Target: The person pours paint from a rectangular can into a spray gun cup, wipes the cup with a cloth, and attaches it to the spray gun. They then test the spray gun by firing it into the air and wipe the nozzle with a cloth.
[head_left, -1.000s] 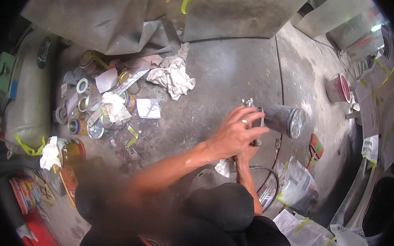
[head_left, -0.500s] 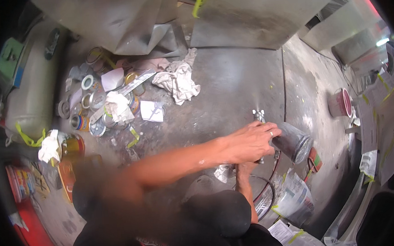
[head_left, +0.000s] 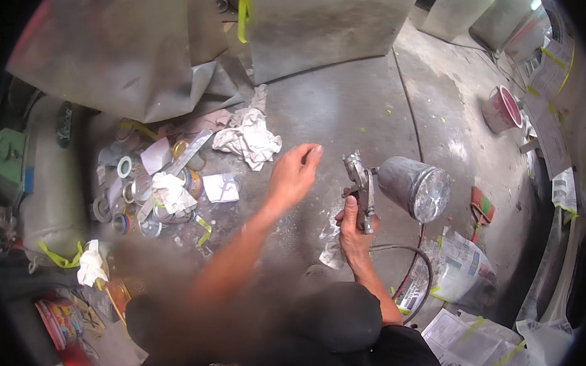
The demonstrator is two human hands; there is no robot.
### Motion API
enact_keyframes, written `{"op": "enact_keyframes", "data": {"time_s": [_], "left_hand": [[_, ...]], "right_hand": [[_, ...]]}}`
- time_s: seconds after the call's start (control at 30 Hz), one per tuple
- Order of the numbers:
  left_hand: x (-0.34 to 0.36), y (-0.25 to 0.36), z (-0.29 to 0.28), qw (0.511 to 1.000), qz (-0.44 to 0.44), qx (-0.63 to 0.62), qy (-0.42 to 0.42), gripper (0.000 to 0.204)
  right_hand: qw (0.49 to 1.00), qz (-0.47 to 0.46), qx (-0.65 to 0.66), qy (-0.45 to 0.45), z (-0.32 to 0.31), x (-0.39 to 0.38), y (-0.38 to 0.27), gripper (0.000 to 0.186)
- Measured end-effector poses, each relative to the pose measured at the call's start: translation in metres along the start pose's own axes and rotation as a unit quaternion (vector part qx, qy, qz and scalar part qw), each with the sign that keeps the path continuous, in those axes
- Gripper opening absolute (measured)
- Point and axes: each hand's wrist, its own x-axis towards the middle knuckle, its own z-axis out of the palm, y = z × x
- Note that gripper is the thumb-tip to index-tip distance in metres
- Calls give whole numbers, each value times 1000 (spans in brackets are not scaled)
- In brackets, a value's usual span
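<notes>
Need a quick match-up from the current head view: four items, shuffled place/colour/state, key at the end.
Column one
1. Spray gun
2. Bucket
3. Rag
4. Left hand

Column two
A. Off-white, lying crumpled on the floor
B. Raised to the left of the gun, not touching it
C. Gripped in the right hand
D. Pinkish, toward the right side of the picture

Pairs: 1-C, 2-D, 3-A, 4-B
</notes>
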Motion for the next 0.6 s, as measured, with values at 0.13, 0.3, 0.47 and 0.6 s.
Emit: {"op": "enact_keyframes", "data": {"time_s": [0.13, 0.3, 0.47, 0.6], "left_hand": [[32, 9, -14, 978, -29, -26, -204, 41], [42, 21, -35, 937, -34, 55, -343, 54], [32, 14, -34, 940, -140, -66, -303, 66], [26, 17, -30, 943, -166, -80, -278, 69]], "right_hand": [[996, -1, 7, -93, -4, -8, -11, 34], [984, -91, -65, -137, -9, -11, 1, 34], [978, -123, -137, -97, -9, -8, 2, 34], [977, -134, -143, -82, -10, -5, 3, 36]]}}
